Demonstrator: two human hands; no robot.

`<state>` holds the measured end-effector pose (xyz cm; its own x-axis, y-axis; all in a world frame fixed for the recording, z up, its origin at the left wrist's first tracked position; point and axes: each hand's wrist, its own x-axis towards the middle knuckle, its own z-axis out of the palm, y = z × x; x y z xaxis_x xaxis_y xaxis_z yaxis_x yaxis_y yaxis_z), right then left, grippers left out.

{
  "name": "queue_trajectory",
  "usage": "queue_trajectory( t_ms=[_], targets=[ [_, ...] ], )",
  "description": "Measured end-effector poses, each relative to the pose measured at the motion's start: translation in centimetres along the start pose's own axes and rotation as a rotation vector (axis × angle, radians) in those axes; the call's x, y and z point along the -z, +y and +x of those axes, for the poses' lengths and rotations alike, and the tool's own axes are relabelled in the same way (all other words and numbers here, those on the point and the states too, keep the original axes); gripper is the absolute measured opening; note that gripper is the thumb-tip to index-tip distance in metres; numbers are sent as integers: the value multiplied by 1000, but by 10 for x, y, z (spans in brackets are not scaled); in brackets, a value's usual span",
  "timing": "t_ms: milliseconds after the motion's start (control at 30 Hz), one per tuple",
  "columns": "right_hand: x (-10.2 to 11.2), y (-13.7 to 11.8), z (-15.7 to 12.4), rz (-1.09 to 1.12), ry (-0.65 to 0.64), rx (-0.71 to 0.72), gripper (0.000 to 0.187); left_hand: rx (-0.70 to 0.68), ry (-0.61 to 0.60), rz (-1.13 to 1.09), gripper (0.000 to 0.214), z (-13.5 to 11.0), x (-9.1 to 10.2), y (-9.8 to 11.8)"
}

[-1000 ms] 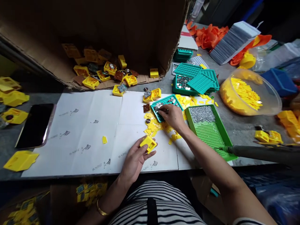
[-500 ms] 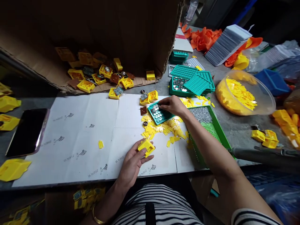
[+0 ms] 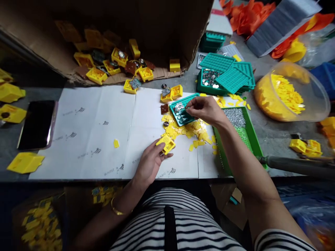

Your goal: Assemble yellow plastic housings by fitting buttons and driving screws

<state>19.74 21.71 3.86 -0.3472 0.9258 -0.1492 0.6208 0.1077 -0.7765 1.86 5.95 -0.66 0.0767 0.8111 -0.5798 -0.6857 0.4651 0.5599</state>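
My left hand (image 3: 150, 161) is closed round a small yellow plastic case (image 3: 166, 144), with a grid of little holes and an opening on its upper face. Over the right side of a small teal tray (image 3: 181, 120) is my right hand (image 3: 202, 108), thumb and fingers pinched together. Whatever the pinch may hold is too small to make out. Several silvery button cells (image 3: 179, 106) lie in that tray. Loose yellow plastic tabs (image 3: 178, 131) are scattered under and around it. Beside the tray sit a brown square piece (image 3: 164, 109) and an opened yellow case (image 3: 176, 92) with a circuit board.
A cardboard box (image 3: 167, 31) holding yellow cases stands at the back. To the right are stacked teal trays (image 3: 209, 82), a green basket (image 3: 252, 139) of small metal parts, and a clear tub (image 3: 318, 101) of yellow pieces. A phone (image 3: 36, 123) lies at left.
My right hand has lifted slightly from among the button cells toward the tray's right side, fingers still pinched. My left hand keeps the yellow case, turned a little. The camera view has shifted.
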Motion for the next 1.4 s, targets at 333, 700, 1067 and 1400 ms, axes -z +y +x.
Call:
queue_trajectory(
  t_ms=[333, 700, 1067, 1400],
  targets=[
    [-43, -33, -88, -191, -89, 176, 10, -155, 13, -45, 31, 0, -18, -5],
    [-65, -43, -102, -785, -88, 201, 15, -230, 105, -75, 33, -6, -31, -19],
    [-52, -30, -97, -219, 24, 164, 14, -153, 46, -105, 29, -8, -26, -15],
    [-45, -31, -91, -215, 9, 202, 17, -147, 30, -88, 32, -8, -21, -17]
  ],
)
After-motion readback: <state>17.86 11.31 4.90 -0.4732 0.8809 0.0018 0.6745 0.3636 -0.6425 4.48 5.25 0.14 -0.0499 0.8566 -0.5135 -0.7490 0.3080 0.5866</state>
